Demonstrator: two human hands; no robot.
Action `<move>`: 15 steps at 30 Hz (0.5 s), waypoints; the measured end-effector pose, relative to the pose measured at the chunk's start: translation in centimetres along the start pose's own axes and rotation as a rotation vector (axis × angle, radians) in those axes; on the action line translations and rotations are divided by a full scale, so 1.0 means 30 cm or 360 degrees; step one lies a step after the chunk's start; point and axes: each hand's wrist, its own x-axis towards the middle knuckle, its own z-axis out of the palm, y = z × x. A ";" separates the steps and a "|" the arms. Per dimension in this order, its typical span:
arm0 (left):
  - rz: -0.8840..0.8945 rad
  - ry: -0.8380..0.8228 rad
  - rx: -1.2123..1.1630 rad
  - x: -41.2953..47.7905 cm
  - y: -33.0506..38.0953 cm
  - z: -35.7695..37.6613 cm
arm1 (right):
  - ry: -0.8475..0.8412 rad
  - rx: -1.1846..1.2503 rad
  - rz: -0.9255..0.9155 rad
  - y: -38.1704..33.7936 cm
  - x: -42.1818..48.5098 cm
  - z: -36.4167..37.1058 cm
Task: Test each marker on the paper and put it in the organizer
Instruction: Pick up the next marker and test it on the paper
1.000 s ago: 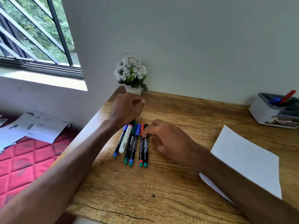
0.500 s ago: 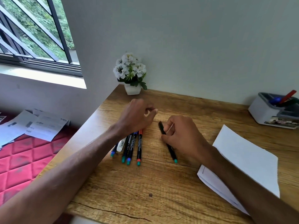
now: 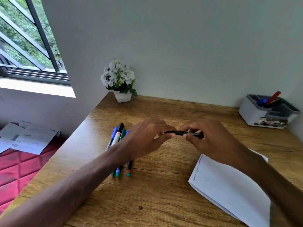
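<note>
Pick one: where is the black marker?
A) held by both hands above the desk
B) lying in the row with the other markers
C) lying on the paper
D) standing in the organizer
A: the left hand and the right hand each pinch one end of the black marker, which is held level above the desk.

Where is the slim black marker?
Head view, centre: slim black marker held level between left hand and right hand, above the wooden desk, right of the marker row.
</note>
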 end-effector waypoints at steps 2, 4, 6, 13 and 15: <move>0.0014 -0.0025 0.0074 0.004 0.044 0.024 | 0.0039 -0.0029 -0.0129 0.027 -0.036 0.003; 0.0049 -0.0063 0.0168 0.018 0.091 0.047 | 0.0079 -0.0139 -0.0211 0.057 -0.067 0.011; 0.0115 -0.0080 0.0259 0.035 0.128 0.066 | 0.0195 -0.0337 -0.0324 0.090 -0.093 0.014; 0.0300 -0.0060 0.0610 0.084 0.179 0.106 | 0.0299 -0.0498 -0.0448 0.174 -0.139 0.000; 0.0319 -0.0077 0.0657 0.101 0.185 0.122 | 0.0270 -0.0464 -0.0393 0.188 -0.140 -0.002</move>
